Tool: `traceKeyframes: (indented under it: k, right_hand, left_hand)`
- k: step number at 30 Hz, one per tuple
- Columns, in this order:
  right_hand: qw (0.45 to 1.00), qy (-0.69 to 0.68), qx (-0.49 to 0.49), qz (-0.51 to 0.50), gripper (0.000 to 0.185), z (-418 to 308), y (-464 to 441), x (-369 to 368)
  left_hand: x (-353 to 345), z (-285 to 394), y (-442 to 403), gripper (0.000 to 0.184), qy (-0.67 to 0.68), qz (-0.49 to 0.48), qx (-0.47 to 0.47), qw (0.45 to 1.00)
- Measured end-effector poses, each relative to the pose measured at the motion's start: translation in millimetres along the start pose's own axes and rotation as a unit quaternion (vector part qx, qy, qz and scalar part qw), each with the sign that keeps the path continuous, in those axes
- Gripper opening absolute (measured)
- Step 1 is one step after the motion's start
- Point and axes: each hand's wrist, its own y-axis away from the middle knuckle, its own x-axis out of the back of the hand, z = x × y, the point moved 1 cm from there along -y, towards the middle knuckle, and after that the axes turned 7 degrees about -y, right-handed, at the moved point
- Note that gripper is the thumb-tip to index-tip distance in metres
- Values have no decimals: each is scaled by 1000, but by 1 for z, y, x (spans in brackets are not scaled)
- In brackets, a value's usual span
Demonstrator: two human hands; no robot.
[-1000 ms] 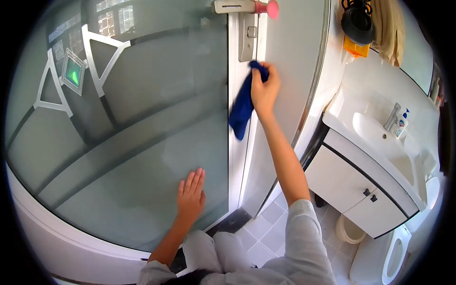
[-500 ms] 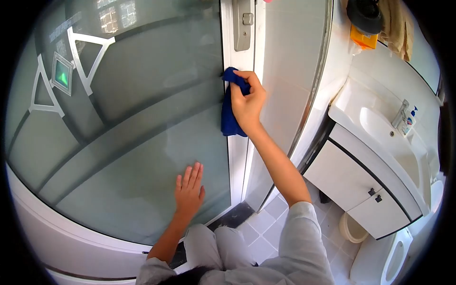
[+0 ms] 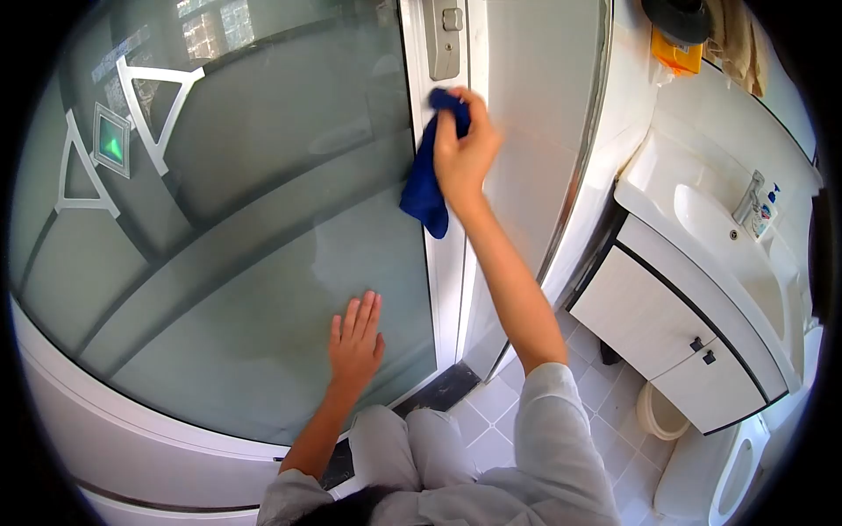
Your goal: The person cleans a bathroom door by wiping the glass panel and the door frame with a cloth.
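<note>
My right hand (image 3: 467, 153) grips a dark blue cloth (image 3: 427, 188) at the white frame (image 3: 449, 289) of a glass door, just below the metal lock plate (image 3: 445, 44). The cloth's loose end hangs down over the edge where frame and glass meet. Lower on the frosted glass pane (image 3: 263, 263), my left hand (image 3: 357, 337) lies flat with its fingers stretched upward, holding nothing.
On the right stands a white washbasin (image 3: 667, 175) with a tap (image 3: 748, 197) and a soap bottle (image 3: 766, 215) above a white cabinet (image 3: 649, 298). Below are a cream bucket (image 3: 660, 414) and a white toilet (image 3: 715, 473). A tiled wall adjoins the door frame.
My right hand has moved up the frame with the blue cloth, closer to the lock plate, and the cloth now hangs more loosely. My left hand stays flat on the glass.
</note>
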Motion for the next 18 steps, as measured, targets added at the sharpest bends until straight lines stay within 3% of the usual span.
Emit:
traceKeyframes:
  k: [2,3,5,8,11,13,16,18]
  right_hand:
    - [992,40,115,-14,25,-5,29,4]
    - [987,86,64,-120,27,-4,47,18]
    - [982,73,95,-149,25,5,56,30]
    - [999,-24,-20,-20,14,14,24,16]
    - [997,55,-26,43,15,2,-6,10]
    - [986,113,106,62,21,12,15,7]
    - [974,211,78,-37,38,28,75,33]
    - [966,240,45,-83,47,29,108,48]
  left_hand:
    - [1,-1,2,69,4,-11,-7,1000]
    - [2,-1,1,69,5,-20,-5,1000]
    - [6,-1,0,68,6,-34,0,999]
    - [10,-2,-2,61,9,-6,6,1000]
    - [2,-3,-2,60,0,4,2,1000]
    - [-2,-2,-2,59,-2,36,-1,999]
    - [-6,-1,1,68,-4,5,-5,1000]
    - [-1,-2,0,63,0,20,0,1000]
